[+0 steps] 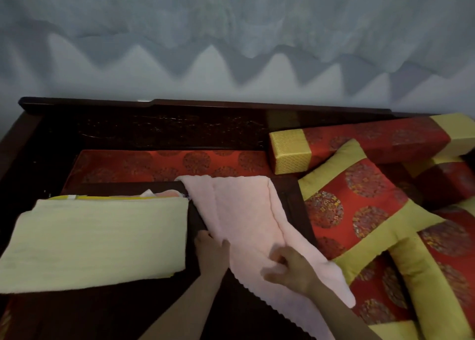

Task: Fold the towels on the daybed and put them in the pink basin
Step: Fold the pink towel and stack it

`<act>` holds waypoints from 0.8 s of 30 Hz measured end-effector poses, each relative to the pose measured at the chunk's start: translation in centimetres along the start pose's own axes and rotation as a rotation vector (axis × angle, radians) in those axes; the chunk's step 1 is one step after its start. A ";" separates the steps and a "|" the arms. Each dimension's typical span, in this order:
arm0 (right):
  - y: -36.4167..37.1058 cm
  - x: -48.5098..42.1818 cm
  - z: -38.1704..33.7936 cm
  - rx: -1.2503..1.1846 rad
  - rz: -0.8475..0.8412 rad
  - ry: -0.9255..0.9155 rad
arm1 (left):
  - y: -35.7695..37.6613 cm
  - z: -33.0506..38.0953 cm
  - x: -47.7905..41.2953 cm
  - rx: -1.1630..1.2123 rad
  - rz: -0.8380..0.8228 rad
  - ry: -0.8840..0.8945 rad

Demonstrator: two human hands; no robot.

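At 8 o'clock a folded yellow towel (97, 239) lies flat on the low dark table (226, 314), with more cloth peeking out behind it at 10 o'clock. Just right of it, at 6 o'clock, the left hand (212, 249) lies with straight fingers on the near left edge of the pink towel (244, 211); its grip is open, pressing rather than holding. The pink towel runs from 12 o'clock down to 5 o'clock, lengthwise-doubled and lying askew, its right edge spilling onto a red and gold cushion (354, 206) at 3 o'clock. The right hand (293, 267) has its grip closed, fingers curled and pinching the towel near its near end. The step looks like squaring this towel for its next fold: best to pin the left edge, draw the pinched end off the cushion so the edges line up, then smooth outward before folding. The pink basin is not in view.
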State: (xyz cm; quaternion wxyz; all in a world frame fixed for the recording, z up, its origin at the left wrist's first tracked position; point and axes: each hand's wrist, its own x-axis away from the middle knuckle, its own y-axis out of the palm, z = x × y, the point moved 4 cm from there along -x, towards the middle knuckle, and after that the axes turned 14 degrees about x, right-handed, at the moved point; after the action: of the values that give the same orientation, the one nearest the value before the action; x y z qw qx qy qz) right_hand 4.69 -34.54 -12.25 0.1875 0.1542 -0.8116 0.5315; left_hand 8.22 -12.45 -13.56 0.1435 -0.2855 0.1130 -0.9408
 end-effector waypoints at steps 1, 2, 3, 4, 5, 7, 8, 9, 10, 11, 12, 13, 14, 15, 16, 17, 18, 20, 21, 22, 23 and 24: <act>0.1 0.2 -0.2 0.024 0.011 -0.013 | 0.3 -0.1 -0.2 0.015 -0.007 -0.052; 0.3 0.5 -0.4 0.047 0.027 -0.024 | 0.8 -0.4 -0.4 0.026 -0.034 -0.130; 0.8 0.8 -0.7 0.081 0.038 -0.027 | 1.4 -0.7 -0.5 0.071 -0.069 -0.218; 1.1 1.1 -1.0 0.126 0.042 -0.024 | 2.0 -0.9 -0.3 0.183 -0.102 -0.307; 1.5 1.5 -1.3 0.181 0.039 -0.012 | 2.7 -0.8 0.2 0.326 -0.121 -0.377; 2.2 2.2 -2.1 0.317 0.099 -0.017 | 3.7 -0.1 1.0 0.583 -0.130 -0.434; 2.4 2.4 -2.4 0.381 0.169 -0.030 | 4.0 0.8 1.4 0.658 -0.142 -0.430; 2.5 2.5 -2.5 0.417 0.222 -0.044 | 4.1 1.7 1.6 0.704 -0.162 -0.416; 2.4 2.6 -2.4 0.438 0.262 -0.049 | 4.0 2.6 1.7 0.723 -0.177 -0.391; 2.1 2.8 -2.3 0.444 0.299 -0.064 | 3.9 3.5 1.7 0.719 -0.176 -0.363; 1.8 2.8 -2.0 0.446 0.337 -0.082 | 3.5 4.4 1.5 0.686 -0.159 -0.318; 1.3 2.8 -1.9 0.444 0.349 -0.094 | 2.7 5.4 1.5 0.635 -0.141 -0.265; 0.6 2.9 -1.7 0.451 0.365 -0.099 | 2.0 6.2 1.4 0.573 -0.114 -0.214; -0.2 3.1 -1.5 0.449 0.386 -0.101 | 1.1 7.4 1.5 0.536 -0.083 -0.171; -1.2 3.3 -1.3 0.429 0.402 -0.101 | 0.2 8.4 1.5 0.527 -0.048 -0.142; -2.0 3.2 -1.1 0.403 0.406 -0.094 | -0.5 9.1 1.4 0.551 -0.010 -0.132; -3.1 3.3 -0.9 0.369 0.414 -0.083 | -1.4 10.0 1.3 0.579 0.030 -0.119; -5.7 3.5 -0.9 0.286 0.474 -0.068 | -2.8 12.3 1.1 0.616 0.051 -0.083; -7.0 3.6 -1.0 0.241 0.506 -0.081 | -3.4 13.5 0.9 0.628 0.052 -0.058; -8.3 3.8 -1.2 0.203 0.543 -0.101 | -4.2 14.8 0.7 0.632 0.065 -0.025; -9.6 4.1 -1.6 0.179 0.571 -0.121 | -5.0 16.2 1.1 0.630 0.069 0.003; -10.8 4.5 -2.1 0.168 0.579 -0.153 | -5.9 17.5 1.3 0.614 0.077 0.049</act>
State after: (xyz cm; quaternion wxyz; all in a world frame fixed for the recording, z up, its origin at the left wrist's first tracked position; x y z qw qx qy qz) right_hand 5.88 -36.97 -0.70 -0.0466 -0.0288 -0.7868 0.6148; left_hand 15.92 -9.68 3.01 0.2557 -0.2015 -0.1624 -0.9315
